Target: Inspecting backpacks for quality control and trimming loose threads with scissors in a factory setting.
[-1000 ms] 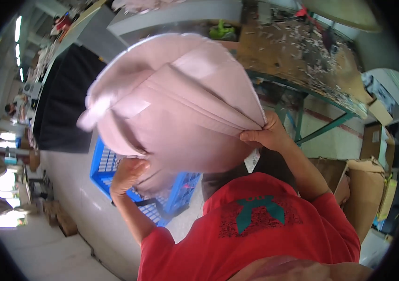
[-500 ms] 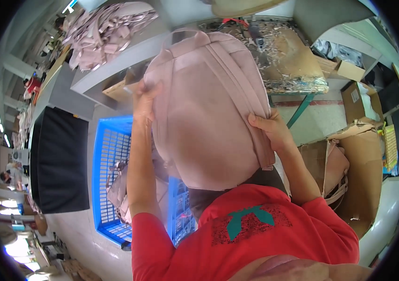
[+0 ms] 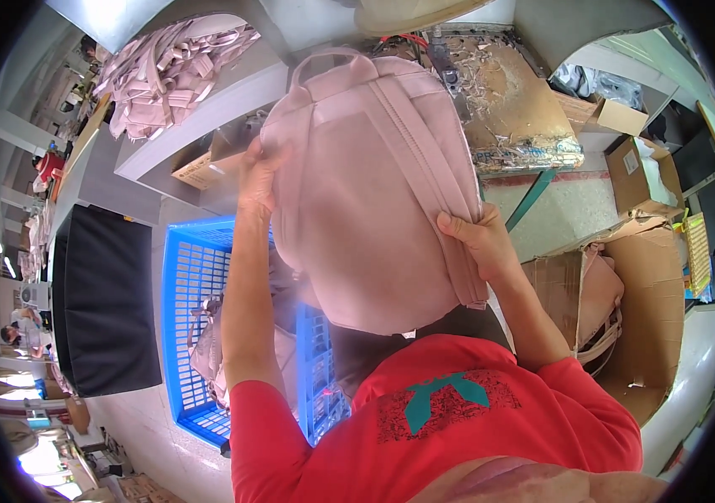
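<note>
If my left hand (image 3: 259,183) pinches only little cloth, its side of the pink backpack (image 3: 366,210) could, I think, slip toward the blue crate (image 3: 171,352). The bag is upright before me. This hand is higher, its fingers closed at the edge; my right hand (image 3: 487,241) grips the strap side, thumb in front.

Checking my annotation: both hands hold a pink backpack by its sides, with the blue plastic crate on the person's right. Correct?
Not quite: the blue plastic crate is on the person's left, as the head view shows. The rest stands: the left hand and the right hand hold the pink backpack by its sides.
</note>
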Available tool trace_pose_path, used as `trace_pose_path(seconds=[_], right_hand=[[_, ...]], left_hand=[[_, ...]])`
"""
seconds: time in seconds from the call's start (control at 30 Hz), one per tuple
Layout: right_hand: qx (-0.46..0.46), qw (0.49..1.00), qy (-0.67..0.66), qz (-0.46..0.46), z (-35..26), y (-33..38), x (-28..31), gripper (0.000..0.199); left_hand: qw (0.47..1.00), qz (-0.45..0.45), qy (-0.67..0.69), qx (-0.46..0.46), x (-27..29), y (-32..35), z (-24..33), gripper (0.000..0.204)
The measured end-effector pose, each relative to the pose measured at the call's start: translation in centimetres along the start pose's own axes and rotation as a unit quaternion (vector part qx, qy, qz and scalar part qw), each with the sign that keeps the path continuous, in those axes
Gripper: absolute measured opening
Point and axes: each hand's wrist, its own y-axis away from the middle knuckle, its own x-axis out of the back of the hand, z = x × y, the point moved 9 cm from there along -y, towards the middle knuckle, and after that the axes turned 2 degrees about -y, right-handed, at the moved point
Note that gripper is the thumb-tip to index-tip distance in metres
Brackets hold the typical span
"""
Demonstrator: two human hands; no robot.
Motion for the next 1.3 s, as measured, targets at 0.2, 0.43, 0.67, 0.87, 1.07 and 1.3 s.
trace_pose_path(seconds=[0.2, 0.43, 0.67, 0.87, 1.07, 1.3], right_hand=[[0.022, 1.0, -0.001, 0.012, -0.1, 0.8, 0.3, 0.022], [-0.01, 1.0, 0.015, 0.017, 1.6, 2.7, 0.2, 0.019], [0.019, 0.994, 0.028, -0.107, 4.3, 6.6, -2.5, 0.024], [-0.098, 0.781, 0.486, -0.379, 6.9, 7.9, -1.3, 0.048], [0.32, 0.826, 0.458, -0.07, -11.4, 4.6, -4.2, 0.082], [-0.094, 0.913, 0.25, -0.308, -3.2, 4.7, -7.3, 0.073]], left_hand=[[1.0, -0.014, 0.003, 0.004, -0.7, -0.2, -0.1, 0.041], [0.998, -0.024, -0.052, -0.004, 1.8, -0.1, -1.8, 0.056], [0.992, -0.095, -0.042, 0.076, 6.0, 12.4, -9.3, 0.056], [0.965, 0.054, -0.252, 0.044, 10.8, 16.2, 0.6, 0.017], [0.886, -0.216, -0.411, -0.011, 1.8, 14.6, 6.3, 0.029], [0.809, -0.2, -0.529, -0.158, -3.8, 15.0, 5.1, 0.034]])
